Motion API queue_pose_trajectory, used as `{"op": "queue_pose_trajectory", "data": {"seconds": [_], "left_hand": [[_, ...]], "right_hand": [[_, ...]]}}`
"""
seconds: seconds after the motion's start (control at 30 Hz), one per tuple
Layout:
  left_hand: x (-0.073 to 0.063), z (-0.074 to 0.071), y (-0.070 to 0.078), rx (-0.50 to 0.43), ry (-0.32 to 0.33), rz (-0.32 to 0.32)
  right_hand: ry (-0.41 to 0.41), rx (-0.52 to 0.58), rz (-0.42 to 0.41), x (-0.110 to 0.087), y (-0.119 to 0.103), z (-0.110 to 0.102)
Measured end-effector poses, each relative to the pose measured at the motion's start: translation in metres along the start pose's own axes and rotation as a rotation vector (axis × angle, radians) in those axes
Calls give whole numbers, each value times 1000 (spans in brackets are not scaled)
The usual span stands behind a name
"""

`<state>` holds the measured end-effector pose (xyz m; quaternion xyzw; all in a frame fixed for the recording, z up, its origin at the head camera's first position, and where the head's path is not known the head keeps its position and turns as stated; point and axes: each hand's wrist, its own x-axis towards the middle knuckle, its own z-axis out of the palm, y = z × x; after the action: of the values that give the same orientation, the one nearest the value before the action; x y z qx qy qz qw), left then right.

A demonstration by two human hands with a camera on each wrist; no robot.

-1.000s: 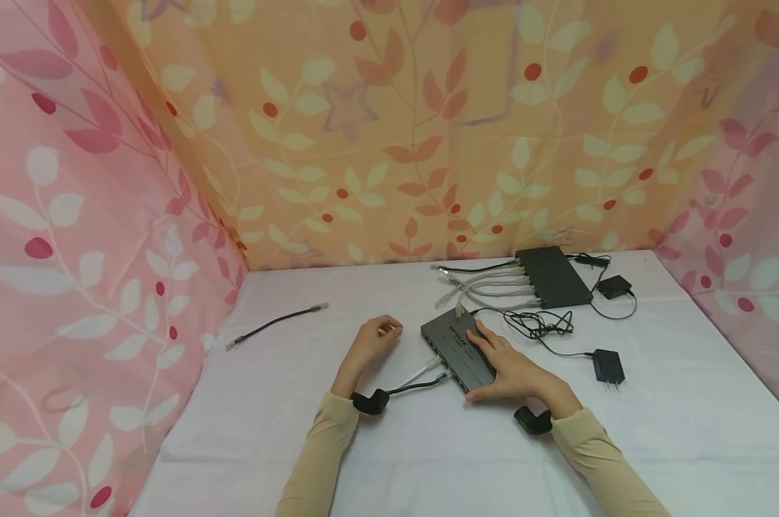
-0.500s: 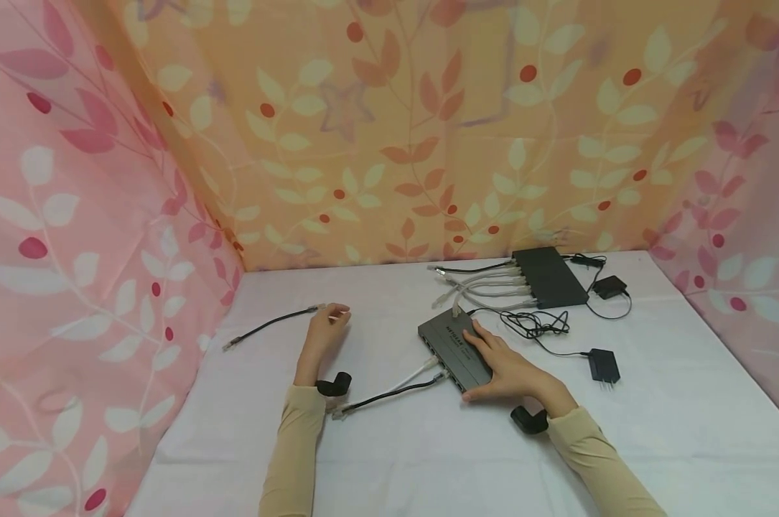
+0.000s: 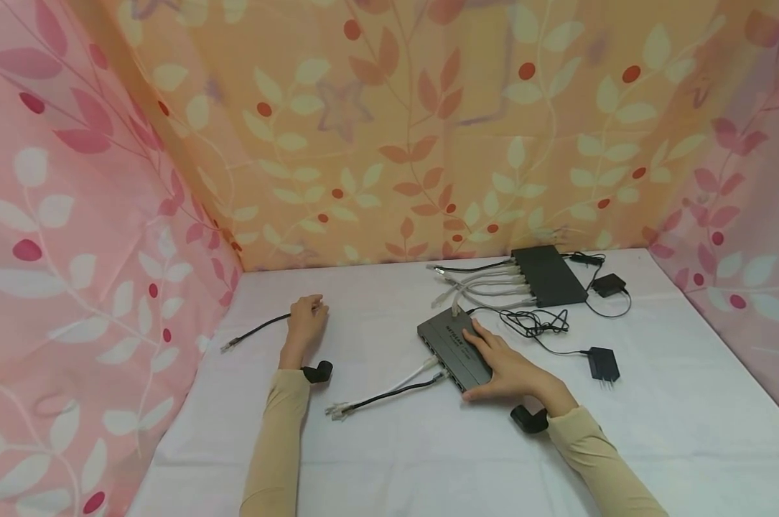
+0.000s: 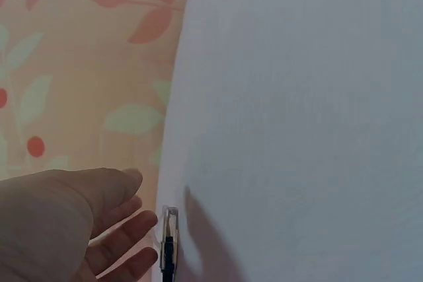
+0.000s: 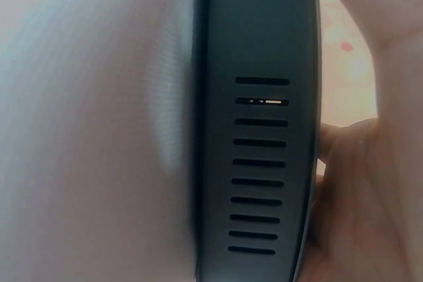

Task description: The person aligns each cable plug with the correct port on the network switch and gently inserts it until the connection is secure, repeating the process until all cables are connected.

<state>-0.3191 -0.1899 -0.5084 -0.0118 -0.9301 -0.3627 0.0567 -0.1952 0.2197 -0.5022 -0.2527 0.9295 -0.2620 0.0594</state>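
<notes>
My left hand [image 3: 305, 323] is over the right end of a short black Ethernet cable [image 3: 260, 330], hiding that end in the head view. In the left wrist view, loosely bent fingers [image 4: 122, 242] lie just beside the cable's clear plug [image 4: 170, 229], not closed round it. With thumb and fingers spanning its right end, my right hand [image 3: 515, 366] holds a grey NETGEAR network switch [image 3: 447, 345] on the table. Its slotted side [image 5: 258, 163] fills the middle of the right wrist view. A black cable [image 3: 395, 391] and a white cable [image 3: 415, 373] are plugged into its port edge.
Behind stands a second, black network switch [image 3: 549, 276] with several cables [image 3: 492, 282] in it. A coiled power cord [image 3: 534, 323] leads to a power adapter [image 3: 602, 365] on the right. Another adapter [image 3: 609, 285] lies farther back. Patterned curtains [image 3: 363, 143] border the white table [image 3: 389, 467].
My left hand has moved left from beside the grey switch to the right end of the loose black cable. The right hand has stayed on the switch.
</notes>
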Motion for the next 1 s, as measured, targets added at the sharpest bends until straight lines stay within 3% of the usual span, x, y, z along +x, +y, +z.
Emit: {"op": "queue_pose_trajectory", "data": {"seconds": [0.2,0.53,0.87,1.0], "left_hand": [[8,-6,-6,-48,71,-4],[14,-11,-21,232,69,-77],[10,-14,-15,328,86,-82],[8,-16,-11,322,80,-71]], "right_hand": [[-11,-10,2,0,-1,0],[-15,-4,0,-1,-2,-2],[-12,-11,11,0,-1,-1],[-6,-18,9,0,0,0]]}}
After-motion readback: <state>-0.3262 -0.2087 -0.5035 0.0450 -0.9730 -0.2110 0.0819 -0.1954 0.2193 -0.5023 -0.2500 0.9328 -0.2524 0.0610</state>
